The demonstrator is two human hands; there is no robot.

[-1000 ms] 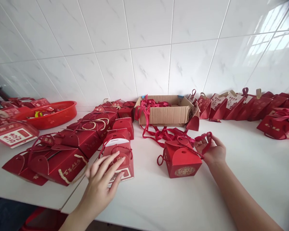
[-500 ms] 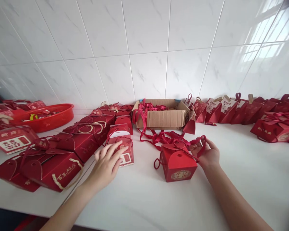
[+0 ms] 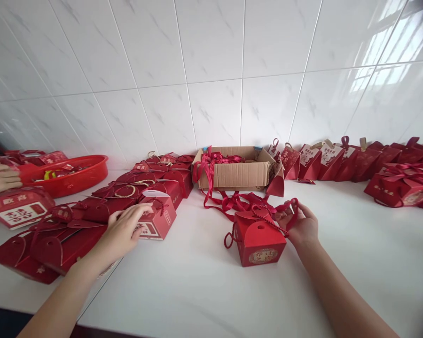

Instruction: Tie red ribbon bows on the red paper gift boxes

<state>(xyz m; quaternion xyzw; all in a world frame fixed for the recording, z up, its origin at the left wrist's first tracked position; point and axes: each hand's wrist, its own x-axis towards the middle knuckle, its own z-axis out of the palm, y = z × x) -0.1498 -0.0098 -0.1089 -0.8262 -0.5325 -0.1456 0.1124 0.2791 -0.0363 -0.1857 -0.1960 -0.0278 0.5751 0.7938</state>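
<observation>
My left hand (image 3: 127, 230) has its fingers curled over the near side of a small red gift box (image 3: 166, 217) with a white label and a twisted cord. That box stands at the edge of a cluster of red gift boxes (image 3: 172, 190). Farther right, my right hand (image 3: 301, 225) is turned palm up and pinches a loop of dark red ribbon (image 3: 293, 213). Next to these fingers sits a bright red gift box (image 3: 261, 239) with a gold round emblem and a twisted red cord handle across its top.
An open cardboard box (image 3: 241, 174) of red ribbons stands by the tiled wall, ribbons trailing out. Slanted red boxes (image 3: 310, 162) line the wall at right. On the left, another person's hand (image 3: 2, 180) is near a red plastic basin (image 3: 98, 169) holding wrapped sweets.
My left hand has moved left, and the small labelled gift box has shifted left and turned with it. My right hand still holds the ribbon in about the same place.
</observation>
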